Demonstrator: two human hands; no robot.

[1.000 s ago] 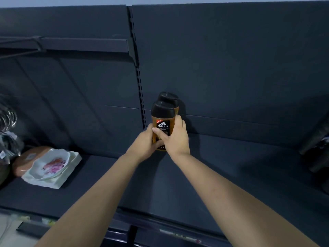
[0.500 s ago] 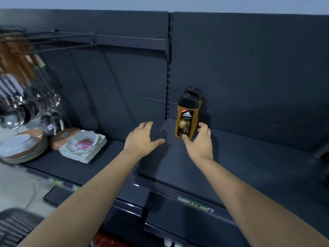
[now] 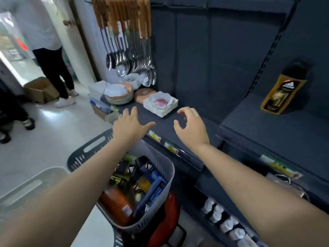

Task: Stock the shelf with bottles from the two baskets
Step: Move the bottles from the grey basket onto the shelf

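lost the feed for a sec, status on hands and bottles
Left hand open, empty. Right hand open, empty. Gold bottle upright on shelf; basket below holds more. Nothing blocking.

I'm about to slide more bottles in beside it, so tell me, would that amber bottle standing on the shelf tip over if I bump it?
Probably fairly easily: the amber bottle stands tall and narrow on the shelf, under a bulky black cap. Its plastic likely survives a fall.

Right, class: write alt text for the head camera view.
Two empty, open hands, left hand and right hand, reach over a grey plastic basket filled with bottles. An amber bottle with a black cap stands on the dark grey metal shelf.
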